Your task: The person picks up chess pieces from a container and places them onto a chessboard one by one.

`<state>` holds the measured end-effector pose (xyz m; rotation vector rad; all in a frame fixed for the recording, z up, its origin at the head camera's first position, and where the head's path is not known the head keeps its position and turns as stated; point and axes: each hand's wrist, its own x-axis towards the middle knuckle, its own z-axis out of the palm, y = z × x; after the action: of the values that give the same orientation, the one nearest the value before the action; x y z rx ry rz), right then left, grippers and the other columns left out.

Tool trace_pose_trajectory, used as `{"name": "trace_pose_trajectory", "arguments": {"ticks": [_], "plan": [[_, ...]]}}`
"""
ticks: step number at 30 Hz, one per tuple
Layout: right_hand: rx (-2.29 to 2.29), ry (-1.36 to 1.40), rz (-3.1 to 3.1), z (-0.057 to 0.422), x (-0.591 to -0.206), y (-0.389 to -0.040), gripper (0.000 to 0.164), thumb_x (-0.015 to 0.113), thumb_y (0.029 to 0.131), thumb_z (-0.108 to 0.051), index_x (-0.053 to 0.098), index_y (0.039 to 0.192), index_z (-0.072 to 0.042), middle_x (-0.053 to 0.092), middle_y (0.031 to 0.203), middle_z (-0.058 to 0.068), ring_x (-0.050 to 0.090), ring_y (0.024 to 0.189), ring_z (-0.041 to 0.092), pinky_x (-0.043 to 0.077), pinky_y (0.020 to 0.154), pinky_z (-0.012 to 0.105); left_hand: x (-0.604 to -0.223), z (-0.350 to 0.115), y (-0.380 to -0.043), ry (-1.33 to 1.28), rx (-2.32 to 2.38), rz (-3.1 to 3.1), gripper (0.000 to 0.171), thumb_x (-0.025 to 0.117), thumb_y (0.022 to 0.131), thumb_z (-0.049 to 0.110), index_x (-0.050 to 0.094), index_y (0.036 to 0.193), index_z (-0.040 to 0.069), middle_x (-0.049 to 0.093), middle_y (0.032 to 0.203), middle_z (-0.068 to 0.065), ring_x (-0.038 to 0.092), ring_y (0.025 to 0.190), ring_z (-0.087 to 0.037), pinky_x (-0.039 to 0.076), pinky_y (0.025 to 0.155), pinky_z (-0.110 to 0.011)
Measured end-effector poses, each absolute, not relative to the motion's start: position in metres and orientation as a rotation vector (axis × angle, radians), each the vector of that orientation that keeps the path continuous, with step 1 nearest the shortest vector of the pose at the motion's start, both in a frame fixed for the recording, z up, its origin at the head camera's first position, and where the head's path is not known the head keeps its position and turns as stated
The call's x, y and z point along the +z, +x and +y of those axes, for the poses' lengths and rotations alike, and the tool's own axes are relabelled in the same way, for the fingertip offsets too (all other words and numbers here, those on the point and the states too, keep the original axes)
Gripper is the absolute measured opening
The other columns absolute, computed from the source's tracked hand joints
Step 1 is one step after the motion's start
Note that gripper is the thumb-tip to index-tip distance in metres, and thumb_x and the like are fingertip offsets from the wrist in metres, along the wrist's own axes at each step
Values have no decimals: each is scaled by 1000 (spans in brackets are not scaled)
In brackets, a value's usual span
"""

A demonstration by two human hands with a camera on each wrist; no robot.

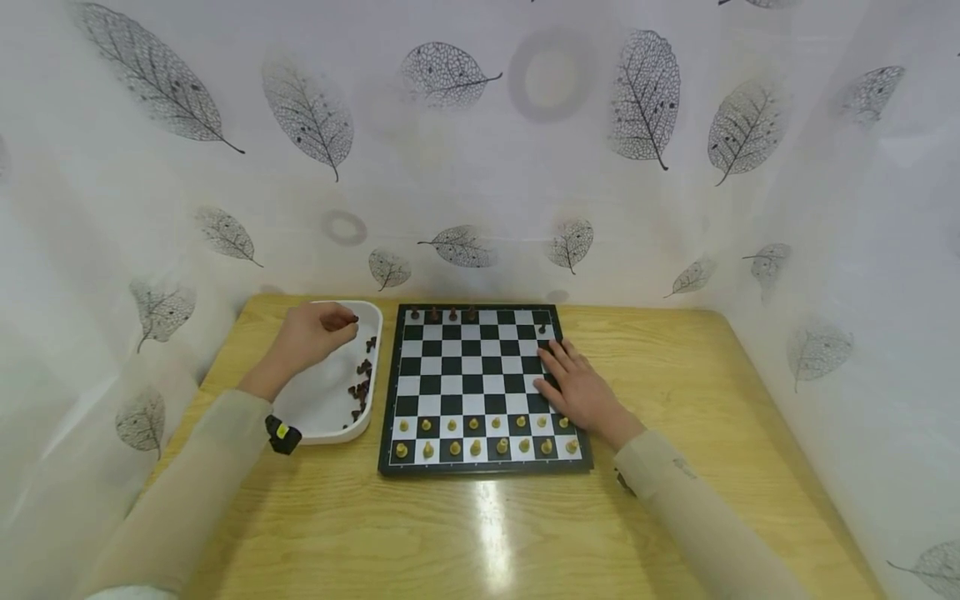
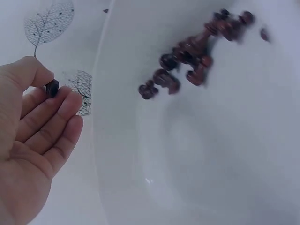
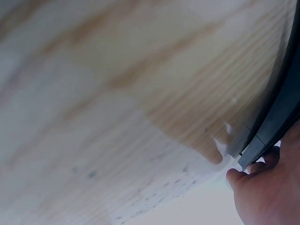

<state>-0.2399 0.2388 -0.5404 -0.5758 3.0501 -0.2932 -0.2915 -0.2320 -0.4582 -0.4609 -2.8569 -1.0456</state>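
My left hand (image 1: pixel 311 337) is over the white tray (image 1: pixel 377 333). Its thumb and index finger pinch a dark chess piece (image 2: pixel 52 88), mostly covered by the fingertips. Several dark brown chess pieces (image 1: pixel 363 387) lie heaped along the tray's right side. With fingers spread, my right hand (image 1: pixel 581 392) rests on the right edge of the chessboard (image 1: pixel 450 367). One dark piece (image 1: pixel 542 329) stands near the board's far right corner, just beyond those fingers. Several dark pieces (image 1: pixel 453 314) stand at the left of the far row. Gold pieces (image 1: pixel 476 447) fill the two near rows.
The wooden table (image 1: pixel 660 358) carries the tray on the left and the board in the middle. A pale curtain (image 1: pixel 480 192) printed with leaves closes off the back and both sides. Its lower edge meets the table just behind the board.
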Motion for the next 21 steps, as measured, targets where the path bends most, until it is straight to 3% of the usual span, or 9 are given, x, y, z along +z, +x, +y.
{"name": "trace_pose_trajectory", "arguments": {"ticks": [21], "plan": [[-283,-575,3058,239,-542,-240,73,39,110,-56,30,166,-10,22,175,17,15,163,41,22,131,55,-440,-164,-316,-537,-1184,-2760,27,69,100,19,74,119,1,77,114,-19,74,104,-35,61,90,-51]]}}
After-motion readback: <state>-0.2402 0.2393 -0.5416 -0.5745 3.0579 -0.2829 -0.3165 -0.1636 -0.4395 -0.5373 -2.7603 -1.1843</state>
